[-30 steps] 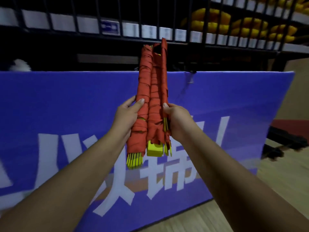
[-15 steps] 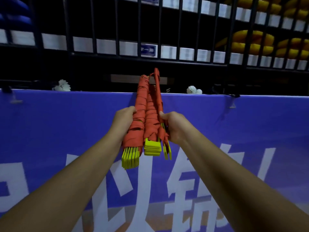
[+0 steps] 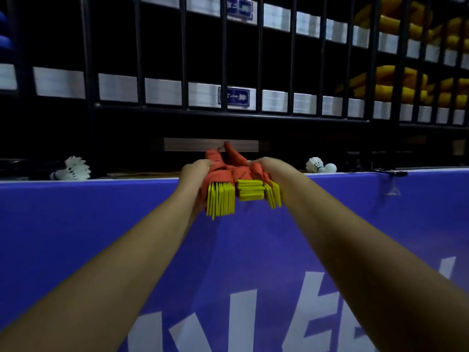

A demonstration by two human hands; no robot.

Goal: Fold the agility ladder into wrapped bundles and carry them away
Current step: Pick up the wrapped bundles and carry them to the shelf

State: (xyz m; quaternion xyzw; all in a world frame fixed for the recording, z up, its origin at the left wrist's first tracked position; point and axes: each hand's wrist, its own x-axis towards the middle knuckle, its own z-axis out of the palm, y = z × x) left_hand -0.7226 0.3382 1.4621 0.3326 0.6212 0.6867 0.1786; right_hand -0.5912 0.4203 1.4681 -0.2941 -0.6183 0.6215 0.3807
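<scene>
- Now left hand (image 3: 195,174) and right hand (image 3: 272,171) clasp the wrapped bundles (image 3: 228,171) between them.
- Squeeze evenly; yellow rung ends (image 3: 220,199) below the grip may splay.

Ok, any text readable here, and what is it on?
Blue barrier: large white characters, cut off by the frame, unreadable.
Lower blue plate among the white strips: too blurred to read.
Upper blue plate: too blurred.
No print visible on the ladder bundles.
</scene>
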